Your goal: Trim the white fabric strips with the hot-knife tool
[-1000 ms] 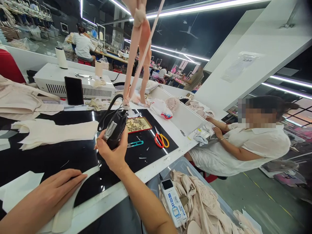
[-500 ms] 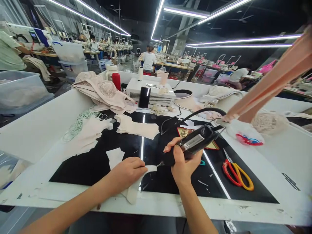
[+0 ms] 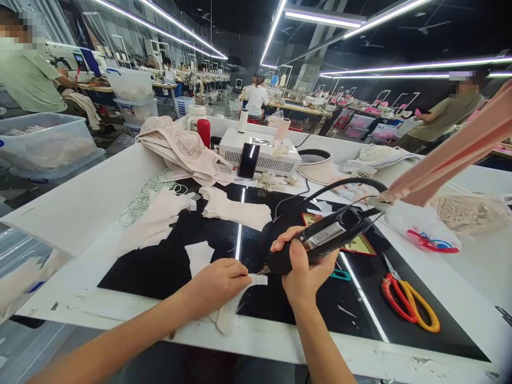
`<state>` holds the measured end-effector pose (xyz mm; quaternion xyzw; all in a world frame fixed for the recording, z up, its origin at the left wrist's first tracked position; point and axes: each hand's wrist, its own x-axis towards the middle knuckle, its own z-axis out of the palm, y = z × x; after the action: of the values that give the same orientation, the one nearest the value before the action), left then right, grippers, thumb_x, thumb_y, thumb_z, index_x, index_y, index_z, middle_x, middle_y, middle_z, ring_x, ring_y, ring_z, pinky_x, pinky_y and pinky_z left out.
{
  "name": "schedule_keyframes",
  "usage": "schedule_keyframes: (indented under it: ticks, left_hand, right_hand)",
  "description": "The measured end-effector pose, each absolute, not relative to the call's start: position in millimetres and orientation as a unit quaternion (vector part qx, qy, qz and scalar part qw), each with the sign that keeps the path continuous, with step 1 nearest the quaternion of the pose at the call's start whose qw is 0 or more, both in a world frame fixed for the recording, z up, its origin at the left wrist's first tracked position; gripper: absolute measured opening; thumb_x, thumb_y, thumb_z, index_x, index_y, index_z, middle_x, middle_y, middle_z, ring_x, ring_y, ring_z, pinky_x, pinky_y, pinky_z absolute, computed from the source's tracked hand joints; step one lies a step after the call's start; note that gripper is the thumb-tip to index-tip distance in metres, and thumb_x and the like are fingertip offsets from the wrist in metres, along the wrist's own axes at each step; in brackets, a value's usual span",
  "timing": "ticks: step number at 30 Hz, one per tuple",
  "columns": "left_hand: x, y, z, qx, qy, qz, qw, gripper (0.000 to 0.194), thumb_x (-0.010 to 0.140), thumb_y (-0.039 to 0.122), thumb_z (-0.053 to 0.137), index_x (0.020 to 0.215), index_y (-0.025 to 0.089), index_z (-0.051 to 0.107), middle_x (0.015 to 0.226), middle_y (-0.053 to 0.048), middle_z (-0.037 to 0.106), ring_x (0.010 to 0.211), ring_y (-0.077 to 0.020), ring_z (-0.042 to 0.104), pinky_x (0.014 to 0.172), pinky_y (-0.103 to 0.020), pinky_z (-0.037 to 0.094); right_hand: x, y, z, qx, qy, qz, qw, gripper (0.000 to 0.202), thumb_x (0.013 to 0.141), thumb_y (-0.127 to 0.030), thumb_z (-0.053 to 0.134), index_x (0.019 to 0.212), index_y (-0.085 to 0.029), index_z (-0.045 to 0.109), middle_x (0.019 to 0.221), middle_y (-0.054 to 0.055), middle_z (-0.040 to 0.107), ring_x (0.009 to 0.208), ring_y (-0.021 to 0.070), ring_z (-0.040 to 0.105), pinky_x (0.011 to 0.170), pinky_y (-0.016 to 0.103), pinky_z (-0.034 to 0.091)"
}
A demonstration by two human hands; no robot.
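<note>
Black corded hand tool (image 3: 322, 237), tip indistinct, sits wrapped in right hand (image 3: 306, 269), part-hiding red-rimmed tray (image 3: 365, 246); left hand (image 3: 222, 280) covers cream fabric strip (image 3: 231, 310), pinched or pressed: cannot tell.

The power tool (image 3: 325, 234) looks glossy plastic, the cloth strip (image 3: 232, 311) matt.

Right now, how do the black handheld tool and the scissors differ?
The black handheld tool is gripped in the right hand; the scissors lie on the black work surface. The tool is mostly black, the scissors' handles red and yellow. Both show metal parts.
</note>
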<state>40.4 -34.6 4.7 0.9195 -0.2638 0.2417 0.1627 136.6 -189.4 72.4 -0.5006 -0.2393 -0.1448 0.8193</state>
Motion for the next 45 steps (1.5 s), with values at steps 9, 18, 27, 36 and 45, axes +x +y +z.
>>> schedule_keyframes:
  ticks: [9,18,27,36,45]
  left_hand:
    - [41.5,-33.7,0.5,0.917,-0.271,0.241,0.164,0.013,0.105,0.014,0.056,0.11,0.016,0.067,0.104,-0.003,0.07,0.1,-0.0185,0.069,0.09,-0.035,0.061]
    - [39.9,-32.5,3.4,0.916,-0.281,0.237,0.161,0.015,0.105,0.011,0.055,0.112,0.015,0.067,0.106,-0.004,0.071,0.103,-0.0197,0.069,0.092,-0.035,0.061]
    - [40.9,-32.7,4.4,0.915,-0.283,0.235,0.166,0.016,0.104,0.01,0.054,0.112,0.015,0.067,0.106,-0.004,0.07,0.102,-0.0197,0.068,0.093,-0.035,0.061]
    - [40.2,-32.4,7.9,0.916,-0.283,0.236,0.156,0.017,0.105,0.01,0.052,0.112,0.015,0.067,0.103,-0.005,0.071,0.1,-0.0186,0.069,0.091,-0.034,0.06]
    - [40.5,-32.4,6.1,0.919,-0.282,0.222,0.162,0.019,0.103,0.007,0.055,0.114,0.016,0.067,0.103,-0.005,0.07,0.102,-0.0191,0.069,0.092,-0.035,0.06]
  right_hand:
    - [135.4,-186.7,67.4,-0.506,-0.241,-0.144,0.816,0.049,0.088,-0.027,0.076,0.13,-0.031,0.05,0.081,-0.006,0.067,0.057,0.0118,0.063,0.057,0.031,0.057]
    - [134.6,-193.7,71.5,-0.509,-0.226,-0.151,0.817,0.046,0.088,-0.025,0.076,0.125,-0.031,0.051,0.081,-0.007,0.068,0.058,0.0122,0.063,0.058,0.031,0.057]
    - [137.4,-198.5,70.5,-0.53,-0.221,-0.162,0.803,0.04,0.088,-0.026,0.075,0.12,-0.029,0.051,0.082,-0.006,0.067,0.058,0.0129,0.063,0.057,0.032,0.057]
    - [126.4,-201.9,73.6,-0.502,-0.23,-0.143,0.822,0.049,0.088,-0.028,0.077,0.13,-0.028,0.05,0.081,-0.005,0.068,0.056,0.0129,0.063,0.055,0.031,0.056]
    - [120.5,-197.9,69.3,-0.502,-0.237,-0.127,0.822,0.051,0.089,-0.024,0.075,0.133,-0.031,0.051,0.083,-0.005,0.068,0.059,0.0122,0.063,0.057,0.03,0.056]
